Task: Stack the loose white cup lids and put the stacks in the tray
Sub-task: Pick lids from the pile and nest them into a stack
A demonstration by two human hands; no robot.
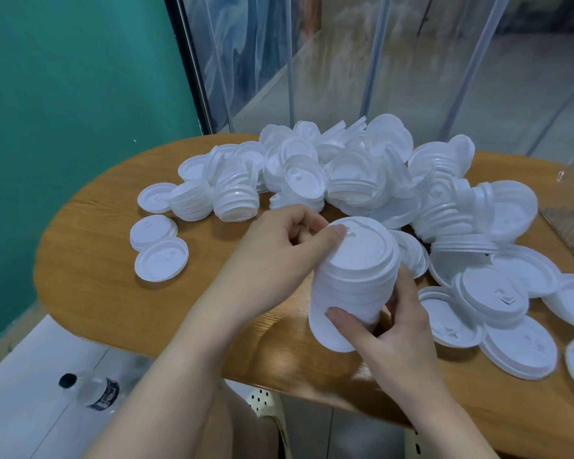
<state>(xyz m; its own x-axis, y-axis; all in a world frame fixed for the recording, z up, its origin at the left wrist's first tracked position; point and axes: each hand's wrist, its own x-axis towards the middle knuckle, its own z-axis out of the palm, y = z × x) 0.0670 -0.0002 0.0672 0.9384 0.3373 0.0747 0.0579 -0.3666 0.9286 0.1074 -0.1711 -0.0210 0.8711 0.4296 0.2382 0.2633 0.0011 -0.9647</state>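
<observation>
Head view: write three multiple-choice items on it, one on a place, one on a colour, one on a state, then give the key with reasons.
1. Where does the bottle lie?
A. on the floor left of the table
B. on the table among the lids
C. in a hand

2. What colour is the wall at left?
A. yellow
B. teal green
C. red

3. What is the state of the lid stack?
A. lying alone on the table
B. held by both hands
C. set in a tray

Key: 1 A, it lies below the table edge. 2 B, plainly teal. 3 B, the left hand holds its top, the right hand its base.
</observation>
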